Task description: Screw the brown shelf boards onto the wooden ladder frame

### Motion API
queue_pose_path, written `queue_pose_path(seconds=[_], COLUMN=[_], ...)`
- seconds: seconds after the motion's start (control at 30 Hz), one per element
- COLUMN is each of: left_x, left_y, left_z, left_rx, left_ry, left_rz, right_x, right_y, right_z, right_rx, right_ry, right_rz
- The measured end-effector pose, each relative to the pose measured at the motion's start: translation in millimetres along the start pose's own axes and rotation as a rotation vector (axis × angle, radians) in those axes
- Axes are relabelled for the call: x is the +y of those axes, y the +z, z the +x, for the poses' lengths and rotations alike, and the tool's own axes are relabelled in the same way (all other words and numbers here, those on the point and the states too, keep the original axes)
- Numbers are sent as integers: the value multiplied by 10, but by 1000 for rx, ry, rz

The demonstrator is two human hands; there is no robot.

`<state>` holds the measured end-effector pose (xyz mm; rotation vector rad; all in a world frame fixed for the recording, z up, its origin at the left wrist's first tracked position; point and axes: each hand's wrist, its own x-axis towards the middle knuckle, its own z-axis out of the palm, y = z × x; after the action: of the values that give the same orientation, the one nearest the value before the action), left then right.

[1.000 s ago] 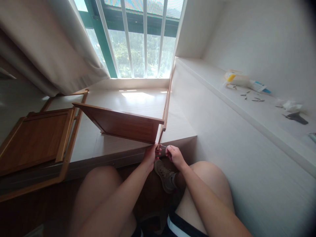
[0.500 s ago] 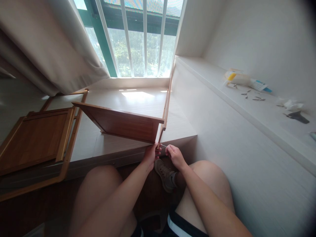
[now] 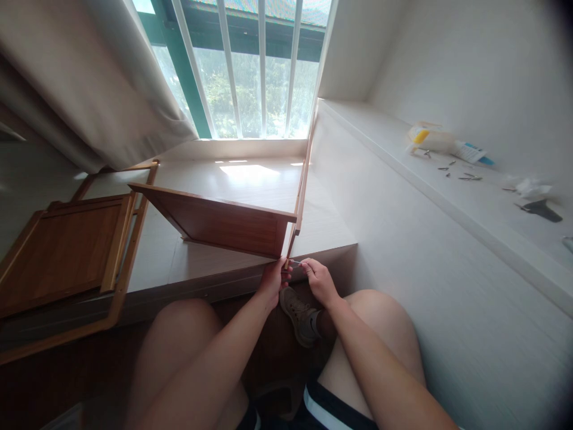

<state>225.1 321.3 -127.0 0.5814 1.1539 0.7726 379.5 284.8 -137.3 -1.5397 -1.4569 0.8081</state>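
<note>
My left hand (image 3: 273, 282) is closed around the lower end of the upright wooden frame (image 3: 293, 236), where it meets the corner of the brown wooden panel (image 3: 228, 227). My right hand (image 3: 316, 278) sits just to the right, its fingers pinching a slim metal rod that looks like a hex key (image 3: 295, 263). The rod points left at the frame's end, between the two hands; its tip is too small to make out. The panel stands tilted on the pale ledge, joined or leaning against the frame.
Another wooden frame with a panel (image 3: 67, 251) lies at the left below the curtain (image 3: 89, 77). On the right-hand shelf (image 3: 371, 137) are several small metal screws (image 3: 470, 177), a plastic packet (image 3: 432, 140) and a dark flat piece (image 3: 541, 209). A barred window is ahead.
The right hand's fingers have shifted very slightly on the metal rod. The left hand, frame and panel hold the same place.
</note>
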Motion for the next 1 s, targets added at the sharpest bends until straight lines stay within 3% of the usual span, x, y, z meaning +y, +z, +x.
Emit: queue_pose_path(seconds=[0.13,0.37,0.5,0.63,1.0], left_x=[6,-7,-13,-3,3], left_y=[6,-1,-7,-5,-7], left_z=[-4,2,11,2,2], left_rx=[6,10,16,15,7], left_ry=[4,8,9,12,12], left_rz=[3,14,18,19,12], right_x=[-1,2,14,22,-14], right_y=[46,125,117,108,100], right_z=[11,46,69,74,44], right_rx=[-16,-115,-145,-126,-127], right_ry=[113,442,538,547,383], right_rz=[154,566,690,710,603])
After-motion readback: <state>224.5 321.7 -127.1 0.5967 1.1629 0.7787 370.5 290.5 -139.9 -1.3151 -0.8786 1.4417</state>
